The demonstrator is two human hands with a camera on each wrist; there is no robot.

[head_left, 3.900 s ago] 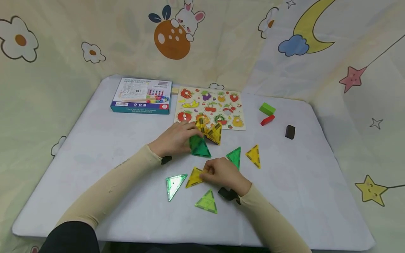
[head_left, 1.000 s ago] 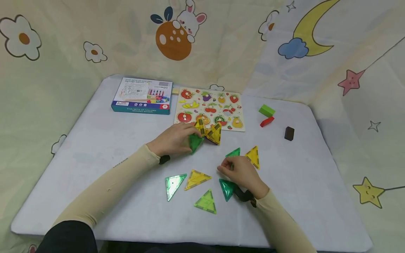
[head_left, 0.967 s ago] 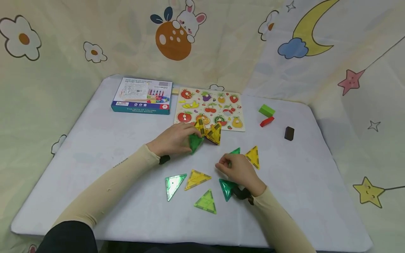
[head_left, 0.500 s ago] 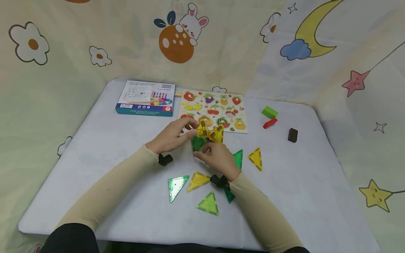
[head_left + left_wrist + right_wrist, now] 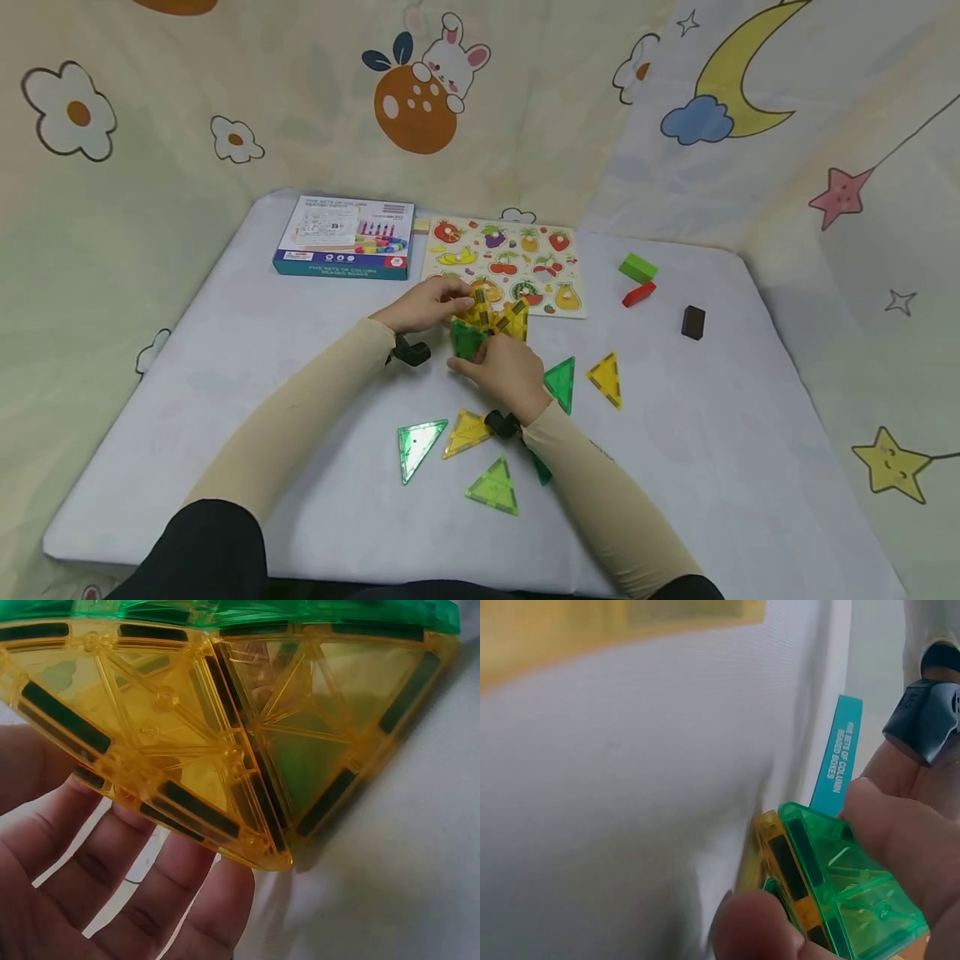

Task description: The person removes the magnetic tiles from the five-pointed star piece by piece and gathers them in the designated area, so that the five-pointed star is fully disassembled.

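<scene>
Right hand pinches green triangle tile against yellow tile cluster, edges meeting, apparently for magnetic join. Left hand cups cluster from behind, fingers steadying it. Assembly stands mid-table, before fruit puzzle board; loose triangles nearer person.

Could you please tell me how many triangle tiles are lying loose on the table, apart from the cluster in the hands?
6: green tile, yellow tile, lime tile, a green tile mostly hidden under the right forearm, green tile, yellow tile. The arms may hide more.
</scene>
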